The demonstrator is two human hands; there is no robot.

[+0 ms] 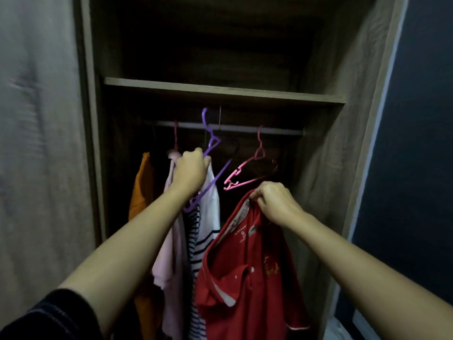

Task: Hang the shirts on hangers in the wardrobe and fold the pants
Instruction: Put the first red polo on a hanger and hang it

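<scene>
Left hand fisted round purple hanger, tilted, hook up by wardrobe rail. Right hand pinches red polo shirt at collar; shirt dangles below pink hanger near rail's right end.

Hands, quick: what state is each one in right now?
Left hand: closed, grip on the purple hanger.
Right hand: closed, pinching the red shirt at the collar.
</scene>
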